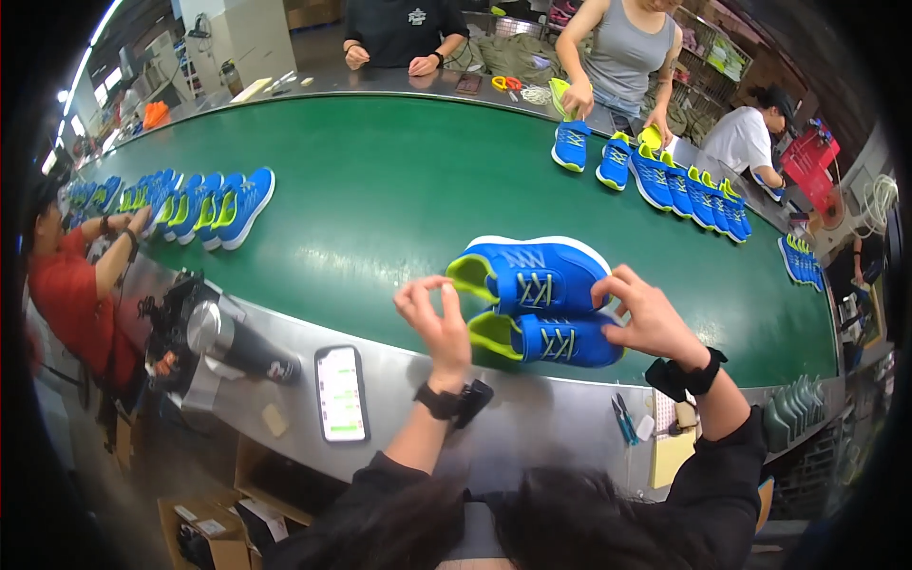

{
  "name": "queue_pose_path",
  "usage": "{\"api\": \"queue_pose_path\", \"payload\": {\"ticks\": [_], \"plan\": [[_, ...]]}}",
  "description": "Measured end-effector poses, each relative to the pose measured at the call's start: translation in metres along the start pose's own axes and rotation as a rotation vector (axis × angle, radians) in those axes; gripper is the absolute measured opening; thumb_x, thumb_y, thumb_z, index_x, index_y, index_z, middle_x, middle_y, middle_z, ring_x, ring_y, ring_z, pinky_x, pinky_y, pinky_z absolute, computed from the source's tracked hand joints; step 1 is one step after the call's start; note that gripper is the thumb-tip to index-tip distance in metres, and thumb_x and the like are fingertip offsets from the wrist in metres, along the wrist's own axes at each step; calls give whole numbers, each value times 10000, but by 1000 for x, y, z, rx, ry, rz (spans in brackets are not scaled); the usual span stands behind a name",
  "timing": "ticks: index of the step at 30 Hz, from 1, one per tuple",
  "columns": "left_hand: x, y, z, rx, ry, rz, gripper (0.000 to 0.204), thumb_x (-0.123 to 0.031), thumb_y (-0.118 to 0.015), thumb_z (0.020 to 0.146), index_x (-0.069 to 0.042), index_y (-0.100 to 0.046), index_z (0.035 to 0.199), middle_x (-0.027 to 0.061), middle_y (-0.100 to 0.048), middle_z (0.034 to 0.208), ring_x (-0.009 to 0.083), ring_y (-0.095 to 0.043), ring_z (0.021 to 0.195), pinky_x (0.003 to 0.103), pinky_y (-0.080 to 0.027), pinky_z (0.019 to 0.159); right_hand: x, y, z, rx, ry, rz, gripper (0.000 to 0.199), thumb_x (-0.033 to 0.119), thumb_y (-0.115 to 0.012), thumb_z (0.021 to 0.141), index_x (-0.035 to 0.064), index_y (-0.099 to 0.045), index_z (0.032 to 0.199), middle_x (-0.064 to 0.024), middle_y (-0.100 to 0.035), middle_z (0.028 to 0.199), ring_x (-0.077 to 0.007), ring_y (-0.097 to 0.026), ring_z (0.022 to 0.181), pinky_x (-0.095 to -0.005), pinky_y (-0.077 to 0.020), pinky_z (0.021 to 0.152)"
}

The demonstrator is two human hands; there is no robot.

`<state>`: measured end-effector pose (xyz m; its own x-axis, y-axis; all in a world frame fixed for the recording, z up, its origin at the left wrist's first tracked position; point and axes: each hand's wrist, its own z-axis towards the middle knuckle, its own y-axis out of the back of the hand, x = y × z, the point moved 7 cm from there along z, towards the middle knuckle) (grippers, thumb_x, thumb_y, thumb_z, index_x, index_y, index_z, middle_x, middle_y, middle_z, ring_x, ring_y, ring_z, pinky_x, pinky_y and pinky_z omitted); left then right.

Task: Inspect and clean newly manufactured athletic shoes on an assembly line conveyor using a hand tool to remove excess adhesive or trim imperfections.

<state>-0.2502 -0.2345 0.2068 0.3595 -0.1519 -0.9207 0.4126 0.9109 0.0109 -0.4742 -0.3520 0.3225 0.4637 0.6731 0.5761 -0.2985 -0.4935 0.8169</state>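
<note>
Head view: right hand [657,321] is touching shoes [560,285] toe-side, left hand [437,323] curling heel-side, grips unclear; probably light, bendy, the pair is inviting heel holds

This looks like a shoe factory. A long green conveyor belt [380,161] runs through it. One pair of blue sneakers [572,271] is at the belt's near side, and rows of sneakers [251,201] stand toward its left and right ends. A person in a red shirt [68,280] is by its left end, and a person in a gray tank top [625,59] is across it. Racks [714,68] stand behind the belt.
</note>
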Motion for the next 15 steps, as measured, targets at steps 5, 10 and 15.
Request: {"api": "queue_pose_path", "payload": {"ticks": [5, 10, 15], "plan": [[-59, 47, -12, 399, -59, 80, 264, -220, -550, 909, -75, -578, 1128, 90, -503, 1197, 231, -453, 1179, 368, -379, 961, 137, 21, -41, -51, 338, -596, 367, 23, -662, 638, 188, -576, 954, -116, -564, 1096, -325, -587, 708, -415, -478, 652], [-92, 72, -88, 1010, 250, -440, 631, -425, -531, 954, -25, -347, 1406, 118, -447, 1352, 208, -395, 1289, 375, -318, 1067, 173, 6, -54, 284, 578, -393, 380, 17, -696, 590, 163, -564, 915, -95, -573, 1025, -319, -571, 692, -403, -464, 615], [-67, 72, -137, 1088, 558, -456, 719, -469, -590, 928, 18, -323, 1384, 137, -479, 1293, 190, -453, 1218, 350, -363, 1044, 116, -62, -22, 602, 501, -138, 389, -5, -686, 643, 112, -550, 988, -80, -577, 1052, -330, -599, 788, -393, -483, 677]]}}
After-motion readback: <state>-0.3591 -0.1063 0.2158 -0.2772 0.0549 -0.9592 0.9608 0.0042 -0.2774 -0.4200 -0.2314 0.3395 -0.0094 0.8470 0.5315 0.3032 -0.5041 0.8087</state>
